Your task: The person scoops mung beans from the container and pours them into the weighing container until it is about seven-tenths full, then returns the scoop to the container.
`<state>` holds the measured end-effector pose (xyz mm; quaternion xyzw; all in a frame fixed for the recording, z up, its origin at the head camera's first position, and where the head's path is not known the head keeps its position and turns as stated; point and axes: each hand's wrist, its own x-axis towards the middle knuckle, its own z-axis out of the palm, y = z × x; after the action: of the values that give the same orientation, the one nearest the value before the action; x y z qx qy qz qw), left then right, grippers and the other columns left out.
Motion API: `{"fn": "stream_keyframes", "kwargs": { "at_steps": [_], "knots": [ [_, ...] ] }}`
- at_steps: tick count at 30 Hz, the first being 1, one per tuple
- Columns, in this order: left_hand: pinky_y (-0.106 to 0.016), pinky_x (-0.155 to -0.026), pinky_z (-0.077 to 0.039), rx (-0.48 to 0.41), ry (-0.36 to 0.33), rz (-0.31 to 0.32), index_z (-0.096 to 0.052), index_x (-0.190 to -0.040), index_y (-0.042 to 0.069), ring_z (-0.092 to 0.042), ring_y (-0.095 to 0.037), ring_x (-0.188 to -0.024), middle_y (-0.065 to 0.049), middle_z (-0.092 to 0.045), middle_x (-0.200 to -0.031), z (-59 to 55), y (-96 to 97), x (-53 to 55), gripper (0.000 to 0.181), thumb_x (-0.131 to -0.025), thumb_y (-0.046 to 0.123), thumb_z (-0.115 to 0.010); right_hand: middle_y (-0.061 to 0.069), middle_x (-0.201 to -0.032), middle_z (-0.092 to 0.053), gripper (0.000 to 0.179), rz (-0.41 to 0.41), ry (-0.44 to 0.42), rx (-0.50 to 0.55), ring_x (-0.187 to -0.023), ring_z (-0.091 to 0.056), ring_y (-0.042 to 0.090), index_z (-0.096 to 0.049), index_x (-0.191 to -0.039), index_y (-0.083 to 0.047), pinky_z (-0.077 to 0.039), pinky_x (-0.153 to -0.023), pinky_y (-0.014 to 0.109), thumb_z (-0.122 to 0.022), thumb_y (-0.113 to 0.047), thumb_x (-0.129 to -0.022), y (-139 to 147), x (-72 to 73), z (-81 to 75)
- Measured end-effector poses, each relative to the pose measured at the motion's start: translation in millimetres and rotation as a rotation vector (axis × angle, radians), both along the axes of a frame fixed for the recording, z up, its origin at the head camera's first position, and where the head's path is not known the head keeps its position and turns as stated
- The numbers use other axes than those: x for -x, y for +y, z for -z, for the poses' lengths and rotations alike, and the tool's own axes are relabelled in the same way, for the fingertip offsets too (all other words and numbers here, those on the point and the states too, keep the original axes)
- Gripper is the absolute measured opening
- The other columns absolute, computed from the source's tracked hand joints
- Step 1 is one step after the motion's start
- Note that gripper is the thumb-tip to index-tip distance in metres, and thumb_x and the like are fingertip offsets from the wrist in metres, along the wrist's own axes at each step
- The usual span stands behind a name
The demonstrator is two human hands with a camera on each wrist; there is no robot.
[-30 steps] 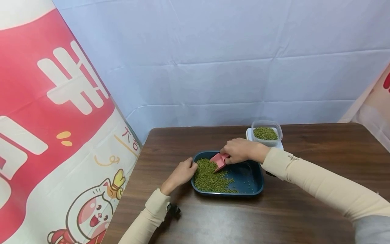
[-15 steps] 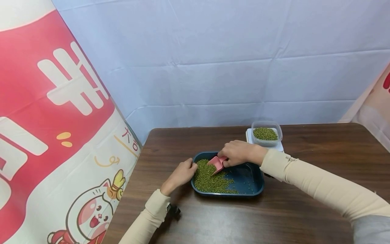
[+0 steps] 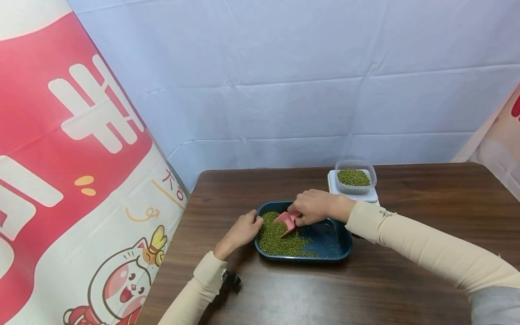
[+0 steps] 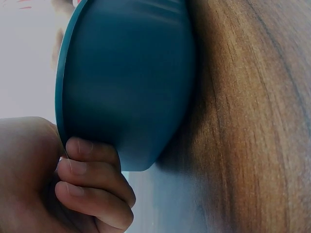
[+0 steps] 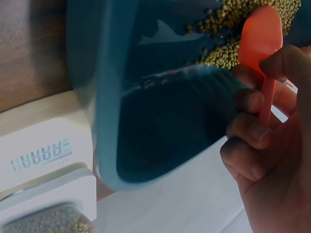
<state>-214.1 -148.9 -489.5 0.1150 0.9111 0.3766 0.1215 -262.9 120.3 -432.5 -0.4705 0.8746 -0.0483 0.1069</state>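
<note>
A dark blue tray (image 3: 325, 258) on the table holds green mung beans (image 3: 280, 243), heaped toward its left side. My right hand (image 3: 313, 206) grips the handle of a small pink scoop (image 3: 288, 222), whose bowl is down among the beans. In the right wrist view the fingers (image 5: 250, 131) wrap the handle of the scoop (image 5: 262, 36). At the tray's left end, my left hand (image 3: 243, 229) pinches the rim. Seen from the left wrist, its fingers (image 4: 92, 167) curl against the outer wall of the tray (image 4: 126, 73), with the thumb mostly hidden.
Behind the tray to the right, a clear plastic container (image 3: 355, 189) with mung beans stands on a white kitchen scale (image 3: 332, 180). The scale's display (image 5: 41, 155) faces the tray. Brown wooden table (image 3: 426, 203) lies around them; a pale cloth (image 3: 284, 113) hangs behind.
The scoop, held in my right hand, has shifted slightly left and toward the near side, pushing into the beans. My left hand and the tray have stayed in place.
</note>
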Motion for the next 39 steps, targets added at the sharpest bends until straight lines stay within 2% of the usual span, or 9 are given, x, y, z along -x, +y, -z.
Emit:
{"fn": "stream_keyframes", "kwargs": {
  "at_steps": [7,12,16,30,39],
  "knots": [
    [-0.031,-0.06,-0.037,0.008,0.004,0.003,-0.046,-0.089,0.012,-0.04,-0.017,-0.062,-0.001,-0.043,-0.074,0.4,0.2,0.5,0.028,-0.112,0.027,-0.041,-0.012,-0.061,-0.034,0.005,-0.033,0.001,0.01,-0.054,-0.029,0.007,-0.067,-0.088,-0.021,-0.024,-0.054,0.027,-0.071,-0.022,-0.091,-4,-5.9,4.1],
    [-0.03,-0.06,-0.038,0.021,0.009,-0.003,-0.047,-0.088,0.012,-0.041,-0.016,-0.062,0.0,-0.043,-0.074,0.1,0.8,1.3,0.027,-0.111,0.026,-0.042,-0.012,-0.064,-0.043,0.004,-0.049,-0.007,-0.007,-0.056,-0.036,0.006,-0.071,-0.095,-0.022,-0.03,-0.055,0.026,-0.073,-0.024,-0.092,-8,-8.6,5.9],
    [-0.03,-0.061,-0.039,0.035,0.016,-0.011,-0.047,-0.088,0.012,-0.043,-0.016,-0.063,0.0,-0.042,-0.074,-0.6,1.7,1.6,0.027,-0.11,0.026,-0.042,-0.012,-0.066,-0.048,0.004,-0.066,-0.021,-0.021,-0.056,-0.038,0.006,-0.07,-0.094,-0.022,-0.033,-0.055,0.026,-0.073,-0.025,-0.095,-13,-13.0,5.2],
    [-0.031,-0.06,-0.039,0.033,0.014,-0.014,-0.048,-0.09,0.012,-0.043,-0.016,-0.063,0.0,-0.042,-0.074,-3.2,2.3,0.2,0.026,-0.11,0.026,-0.042,-0.012,-0.065,-0.046,0.011,-0.098,-0.064,0.02,-0.052,-0.034,0.004,-0.064,-0.087,-0.022,-0.027,-0.052,0.024,-0.07,-0.021,-0.096,-22,-24.1,6.7],
    [-0.031,-0.062,-0.04,0.031,0.023,-0.027,-0.049,-0.09,0.012,-0.045,-0.017,-0.065,-0.001,-0.043,-0.075,-2.7,2.8,-0.9,0.026,-0.111,0.026,-0.043,-0.014,-0.067,-0.047,0.01,-0.125,-0.052,0.038,-0.053,-0.034,0.002,-0.064,-0.09,-0.022,-0.028,-0.053,0.022,-0.071,-0.024,-0.097,-21,-27.8,10.6]
  ]
}}
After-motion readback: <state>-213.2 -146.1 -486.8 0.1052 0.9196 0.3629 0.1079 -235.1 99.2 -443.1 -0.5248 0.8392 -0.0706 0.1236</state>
